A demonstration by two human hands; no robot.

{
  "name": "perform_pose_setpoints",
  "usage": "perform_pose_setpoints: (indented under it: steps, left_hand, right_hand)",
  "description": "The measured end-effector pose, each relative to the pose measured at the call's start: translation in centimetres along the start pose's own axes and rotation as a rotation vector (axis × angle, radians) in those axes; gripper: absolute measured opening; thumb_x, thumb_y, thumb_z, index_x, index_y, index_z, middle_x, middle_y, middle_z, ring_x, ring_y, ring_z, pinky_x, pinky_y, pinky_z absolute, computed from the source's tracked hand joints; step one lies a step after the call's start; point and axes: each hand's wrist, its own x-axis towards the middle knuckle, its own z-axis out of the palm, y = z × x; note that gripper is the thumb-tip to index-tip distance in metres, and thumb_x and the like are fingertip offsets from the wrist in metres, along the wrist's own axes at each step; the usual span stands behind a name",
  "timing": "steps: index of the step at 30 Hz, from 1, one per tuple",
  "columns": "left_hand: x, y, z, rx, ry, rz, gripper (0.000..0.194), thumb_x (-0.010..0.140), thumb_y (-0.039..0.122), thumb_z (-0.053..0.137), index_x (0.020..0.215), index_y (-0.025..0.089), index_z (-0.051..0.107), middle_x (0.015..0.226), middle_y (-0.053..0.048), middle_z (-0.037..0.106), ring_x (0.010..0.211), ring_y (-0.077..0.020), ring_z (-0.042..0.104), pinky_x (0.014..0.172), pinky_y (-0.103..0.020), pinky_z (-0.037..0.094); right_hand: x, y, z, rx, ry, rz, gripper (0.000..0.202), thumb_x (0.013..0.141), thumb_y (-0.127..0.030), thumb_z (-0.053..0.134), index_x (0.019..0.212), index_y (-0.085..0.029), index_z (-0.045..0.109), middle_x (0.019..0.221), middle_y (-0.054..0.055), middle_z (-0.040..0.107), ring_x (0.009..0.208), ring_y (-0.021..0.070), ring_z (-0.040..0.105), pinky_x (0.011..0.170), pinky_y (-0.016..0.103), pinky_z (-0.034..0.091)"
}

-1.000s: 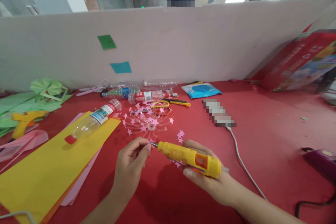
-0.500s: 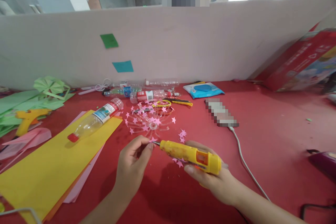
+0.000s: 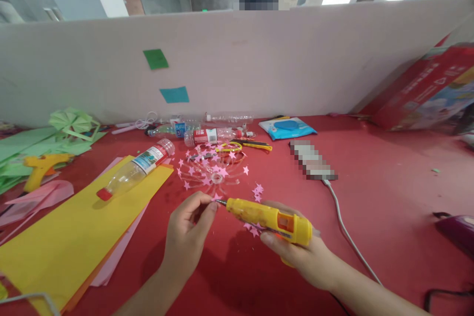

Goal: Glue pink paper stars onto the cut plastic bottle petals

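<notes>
Between thumb and fingertips, my left hand (image 3: 190, 229) pinches a small pink paper star (image 3: 216, 197). My right hand (image 3: 303, 256) is wrapped round a yellow hot glue gun (image 3: 270, 218), its metal nozzle pointing left and seeming to touch the star. Just beyond lies a clear plastic piece (image 3: 216, 177) with thin curved strips spreading out from a ring, dotted with pink stars. A few loose pink stars (image 3: 257, 191) lie to the right of it, and more show beneath the glue gun, partly covered.
Several clear bottles lie around, one bottle (image 3: 137, 168) on yellow paper (image 3: 92, 222) at left. A yellow cutter (image 3: 255, 145), a wipes pack (image 3: 288, 128) and a cabled phone (image 3: 313, 160) lie farther back. A second glue gun (image 3: 39, 170) rests near green paper (image 3: 29, 143). A white partition (image 3: 237, 59) stands behind.
Both hands, the star and the glue gun hold almost the same position. The whole view has shifted very slightly.
</notes>
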Motion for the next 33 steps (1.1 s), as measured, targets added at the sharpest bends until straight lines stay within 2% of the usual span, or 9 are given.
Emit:
perform_pose_setpoints:
  steps: [6,13,17,20,25,27,28,30,33]
  left_hand:
    - [-0.1,0.1,-0.1,0.004,-0.006,0.001,0.020,0.083,0.031,0.052,0.067,0.019,0.052,0.058,0.005,0.041,0.051,-0.0082,0.037,0.048,-0.020,0.031]
    - [0.0,0.1,-0.1,0.003,0.000,0.015,0.019,0.084,0.029,0.052,0.068,0.020,0.052,0.059,0.006,0.042,0.051,-0.0082,0.037,0.047,-0.019,0.032]
    - [0.0,-0.1,-0.2,0.040,-0.002,0.066,0.019,0.085,0.028,0.051,0.068,0.020,0.052,0.058,0.006,0.040,0.050,-0.0080,0.037,0.047,-0.019,0.033]
    - [0.1,-0.3,-0.2,0.123,0.016,0.193,0.017,0.087,0.024,0.050,0.070,0.020,0.052,0.061,0.005,0.042,0.053,-0.0081,0.040,0.049,-0.019,0.035]
    - [0.2,-0.3,-0.6,0.381,0.071,0.600,0.012,0.084,0.009,0.051,0.076,0.018,0.052,0.066,0.003,0.047,0.055,-0.0076,0.043,0.053,-0.020,0.036]
    - [0.2,-0.2,-0.7,0.418,0.058,0.701,0.013,0.083,0.006,0.050,0.078,0.018,0.052,0.066,0.003,0.047,0.055,-0.0075,0.042,0.053,-0.020,0.035]
    - [0.2,-0.2,-0.8,0.407,0.048,0.702,0.013,0.083,0.006,0.050,0.079,0.018,0.052,0.065,0.003,0.047,0.055,-0.0075,0.042,0.052,-0.020,0.035]
    - [0.3,-0.1,-0.8,0.348,0.033,0.616,0.013,0.085,0.009,0.049,0.076,0.019,0.052,0.064,0.004,0.046,0.054,-0.0075,0.041,0.051,-0.019,0.035]
    - [0.4,0.0,-0.7,0.213,-0.012,0.397,0.014,0.087,0.019,0.048,0.073,0.020,0.052,0.061,0.005,0.045,0.054,-0.0081,0.041,0.051,-0.019,0.036]
  right_hand:
    - [0.1,-0.1,0.0,0.034,-0.015,0.007,0.017,0.081,-0.035,0.059,0.072,-0.020,0.054,0.064,-0.002,0.046,0.049,0.0098,0.038,0.043,0.022,0.036]
    - [0.2,-0.1,0.0,0.015,-0.028,-0.031,0.015,0.083,-0.033,0.057,0.089,-0.020,0.063,0.073,0.002,0.056,0.053,0.0109,0.046,0.045,0.022,0.039]
    - [0.2,-0.1,0.1,0.032,-0.012,-0.039,0.011,0.082,-0.031,0.058,0.078,-0.021,0.060,0.066,-0.001,0.050,0.049,0.0099,0.042,0.042,0.021,0.036]
    - [0.2,-0.1,0.1,-0.002,0.011,-0.075,0.017,0.083,-0.034,0.058,0.071,-0.022,0.054,0.064,-0.002,0.049,0.049,0.0107,0.042,0.042,0.022,0.037]
    - [0.2,-0.4,-0.1,-0.258,0.006,-0.220,0.026,0.086,-0.036,0.054,0.064,-0.022,0.052,0.062,0.000,0.049,0.055,0.0146,0.048,0.051,0.027,0.041]
    - [0.2,-0.4,-0.2,-0.345,0.028,-0.262,0.023,0.085,-0.033,0.055,0.065,-0.022,0.052,0.062,0.000,0.049,0.056,0.0143,0.048,0.051,0.027,0.041]
    - [0.3,-0.4,-0.3,-0.349,0.062,-0.267,0.021,0.084,-0.032,0.056,0.067,-0.021,0.053,0.065,0.000,0.051,0.057,0.0141,0.050,0.052,0.027,0.042]
    - [0.6,-0.2,-0.7,-0.282,0.202,-0.203,0.018,0.083,-0.034,0.055,0.072,-0.021,0.054,0.073,0.002,0.056,0.060,0.0140,0.053,0.053,0.026,0.043]
    - [1.6,0.7,-2.0,-0.222,0.425,0.064,0.023,0.081,-0.043,0.052,0.079,-0.020,0.055,0.067,0.001,0.058,0.052,0.0135,0.052,0.047,0.025,0.040]
